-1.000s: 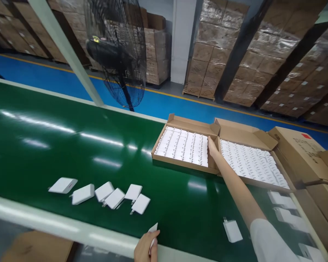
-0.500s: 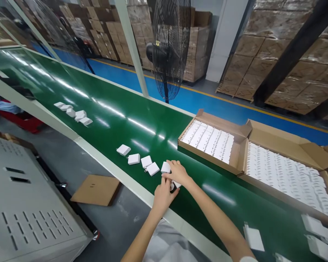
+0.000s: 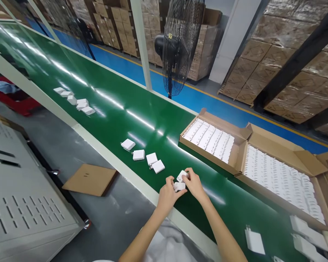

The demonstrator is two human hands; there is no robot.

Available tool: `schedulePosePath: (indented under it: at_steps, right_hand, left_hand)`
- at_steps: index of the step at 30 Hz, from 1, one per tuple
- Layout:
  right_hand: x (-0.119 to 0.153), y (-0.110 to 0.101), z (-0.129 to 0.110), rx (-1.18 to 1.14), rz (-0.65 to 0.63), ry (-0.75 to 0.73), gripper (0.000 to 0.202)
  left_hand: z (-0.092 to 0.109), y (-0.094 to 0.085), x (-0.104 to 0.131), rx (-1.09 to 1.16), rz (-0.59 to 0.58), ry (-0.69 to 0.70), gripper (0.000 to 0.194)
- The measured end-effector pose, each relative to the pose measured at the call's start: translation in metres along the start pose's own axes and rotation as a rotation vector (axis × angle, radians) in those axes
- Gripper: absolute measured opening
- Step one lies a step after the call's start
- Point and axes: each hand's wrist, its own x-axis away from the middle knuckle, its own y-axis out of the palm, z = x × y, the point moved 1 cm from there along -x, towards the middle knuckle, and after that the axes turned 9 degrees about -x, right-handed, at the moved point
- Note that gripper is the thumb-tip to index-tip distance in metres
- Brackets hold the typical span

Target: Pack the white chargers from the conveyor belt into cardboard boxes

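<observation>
Currently, through the head camera, I read the left hand (image 3: pixel 166 194) closed to a narrow pinch on a white, round-edged plastic adapter (image 3: pixel 180 186), just right of the frame's centre and below mid-height. The right hand (image 3: pixel 194 185) pinches a second white plastic adapter (image 3: pixel 182 176) directly above it in the frame, near or touching the first; I cannot tell which. Both are gripped at their edges by thumb and fingertips, probably so that each can be turned without covering its faces.

Orientation: the left-hand unit lies with its long axis roughly level across the frame, its rounded end toward the left. The right-hand unit slants from lower left to upper right, its end face toward the lower left. I cannot see the prongs on either.

Four loose white block-shaped adapters (image 3: pixel 138 155) rest on the glossy green conveyor surface (image 3: pixel 112 125), left of the hands, apparently spaced for one-by-one pickup. At right, the open brown cardboard box (image 3: pixel 207 155) holds upright white units in tight rows, presumably to save space; a bare strip shows at its right end
</observation>
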Motion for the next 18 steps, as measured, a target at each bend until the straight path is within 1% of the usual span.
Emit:
schedulePosePath:
  at_steps: [2,4,5,7,8,9,10,11,12,13,14,15,16,17,18]
  right_hand:
    - [0.016,-0.008,0.002,0.164,0.003,-0.046,0.021]
    - [0.026,-0.022,0.001,0.310,-0.045,-0.088,0.028]
    - [0.029,-0.030,0.000,0.348,-0.091,-0.099,0.031]
    - [0.026,-0.045,-0.004,0.355,-0.218,-0.106,0.038]
    - [0.021,-0.051,-0.008,0.334,-0.255,-0.100,0.042]
    - [0.013,-0.053,-0.013,0.318,-0.244,-0.096,0.045]
    - [0.005,-0.051,-0.020,0.316,-0.186,-0.096,0.045]
    - [-0.005,-0.045,-0.028,0.329,-0.105,-0.100,0.043]
    - [-0.014,-0.033,-0.037,0.352,-0.036,-0.110,0.039]
    - [-0.023,-0.017,-0.046,0.383,-0.004,-0.127,0.039]
    - [-0.030,0.001,-0.054,0.417,-0.025,-0.147,0.043]
    - [-0.036,0.021,-0.061,0.446,-0.081,-0.165,0.047]
    - [-0.041,0.038,-0.065,0.469,-0.135,-0.178,0.046]
    - [-0.045,0.051,-0.066,0.490,-0.176,-0.191,0.044]
    - [-0.049,0.059,-0.065,0.493,-0.196,-0.202,0.043]
  left_hand:
    - [0.004,0.001,0.000,-0.002,-0.016,-0.007,0.067]
    - [0.004,-0.002,0.000,-0.040,-0.034,0.064,0.080]
    - [0.004,-0.004,-0.001,-0.053,-0.054,0.120,0.085]
    - [0.002,-0.007,-0.005,-0.038,-0.130,0.256,0.093]
    - [0.002,-0.008,-0.007,-0.010,-0.180,0.321,0.093]
    - [0.002,-0.008,-0.009,0.023,-0.224,0.377,0.091]
    - [0.004,-0.007,-0.010,0.050,-0.257,0.418,0.086]
    - [0.006,-0.005,-0.011,0.067,-0.278,0.442,0.082]
    - [0.009,-0.003,-0.011,0.073,-0.289,0.451,0.077]
    - [0.012,0.000,-0.010,0.069,-0.293,0.452,0.072]
    - [0.016,0.002,-0.009,0.060,-0.296,0.452,0.064]
    - [0.019,0.004,-0.007,0.051,-0.297,0.454,0.055]
    - [0.022,0.005,-0.005,0.046,-0.294,0.456,0.046]
    - [0.023,0.004,-0.003,0.043,-0.288,0.455,0.039]
    - [0.022,0.002,-0.001,0.042,-0.278,0.444,0.037]
